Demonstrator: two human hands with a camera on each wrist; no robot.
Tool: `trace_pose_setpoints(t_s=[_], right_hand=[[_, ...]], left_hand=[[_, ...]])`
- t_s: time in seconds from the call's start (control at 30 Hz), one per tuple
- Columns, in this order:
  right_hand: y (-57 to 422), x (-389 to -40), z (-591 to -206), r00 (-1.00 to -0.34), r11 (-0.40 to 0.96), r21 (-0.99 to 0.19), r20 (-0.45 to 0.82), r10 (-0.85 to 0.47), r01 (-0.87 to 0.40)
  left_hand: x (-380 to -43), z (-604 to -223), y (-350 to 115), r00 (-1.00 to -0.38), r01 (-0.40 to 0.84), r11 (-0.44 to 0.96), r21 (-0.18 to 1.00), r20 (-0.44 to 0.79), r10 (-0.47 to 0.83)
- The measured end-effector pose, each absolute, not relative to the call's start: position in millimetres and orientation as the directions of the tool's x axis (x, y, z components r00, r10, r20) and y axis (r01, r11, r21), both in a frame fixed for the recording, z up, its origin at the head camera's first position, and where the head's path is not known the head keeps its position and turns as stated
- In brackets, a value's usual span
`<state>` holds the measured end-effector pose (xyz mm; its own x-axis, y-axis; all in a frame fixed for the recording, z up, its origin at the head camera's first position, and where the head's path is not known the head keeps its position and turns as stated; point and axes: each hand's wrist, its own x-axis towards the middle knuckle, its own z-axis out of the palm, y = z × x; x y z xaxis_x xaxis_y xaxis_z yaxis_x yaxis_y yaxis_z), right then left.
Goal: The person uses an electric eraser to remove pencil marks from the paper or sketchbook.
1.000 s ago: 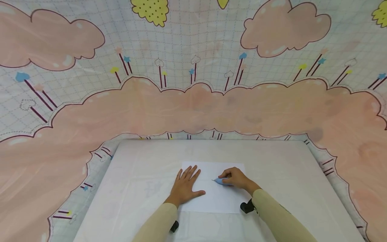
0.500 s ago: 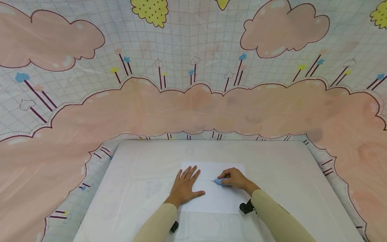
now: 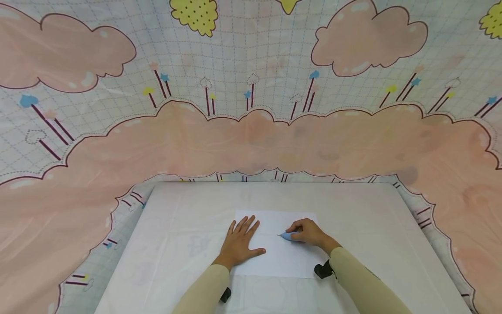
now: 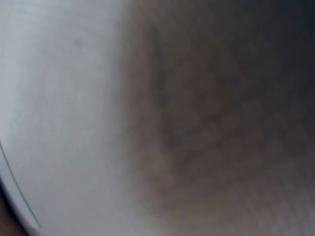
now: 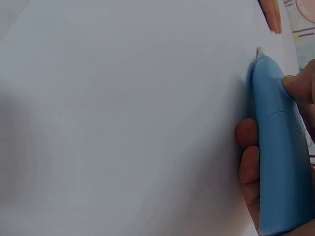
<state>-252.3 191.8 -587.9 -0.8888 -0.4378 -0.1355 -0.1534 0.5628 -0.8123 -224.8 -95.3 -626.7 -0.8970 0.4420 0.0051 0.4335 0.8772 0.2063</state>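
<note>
A white sheet of paper [image 3: 282,266] lies flat on the table. My left hand [image 3: 237,245] rests on its left part, palm down with fingers spread. Over the right part of the sheet, my right hand [image 3: 307,232] grips a thick blue tool [image 5: 280,147] with a rounded body and a short, thin, pale tip. The tip points left toward the left hand, close over the paper. In the right wrist view, one fingertip presses the tool near its front end while other fingers curl under it. The left wrist view is dark and blurred.
A pale cover lies over the table [image 3: 188,200]. Behind it hangs a cloth [image 3: 243,144] printed with clouds and stars. Black wrist cameras sit under both sleeves, the right one [image 3: 323,269] close to the paper's lower right corner.
The right hand and the blue tool shift slightly left, then a little back to the right over the paper. The left hand stays in place.
</note>
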Motion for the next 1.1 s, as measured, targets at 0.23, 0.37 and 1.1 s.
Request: trace_pose_setpoints(t_s=[0.23, 0.37, 1.1], right_hand=[[197.9, -251.2, -586.4, -0.888, 0.56, -0.813, -0.133, -0.44, -0.156], [197.3, -250.7, -586.0, -0.889, 0.556, -0.818, -0.135, -0.438, -0.15], [182.1, -252.0, -588.3, -0.886, 0.548, -0.824, -0.142, -0.441, -0.141]], left_hand=[[-224.8, -628.7, -96.3, -0.897, 0.436, 0.879, 0.191, 0.015, 0.442], [-225.0, -629.8, -96.7, -0.896, 0.439, 0.881, 0.175, 0.022, 0.443], [-226.8, -624.1, -98.0, -0.894, 0.431, 0.878, 0.209, -0.03, 0.446]])
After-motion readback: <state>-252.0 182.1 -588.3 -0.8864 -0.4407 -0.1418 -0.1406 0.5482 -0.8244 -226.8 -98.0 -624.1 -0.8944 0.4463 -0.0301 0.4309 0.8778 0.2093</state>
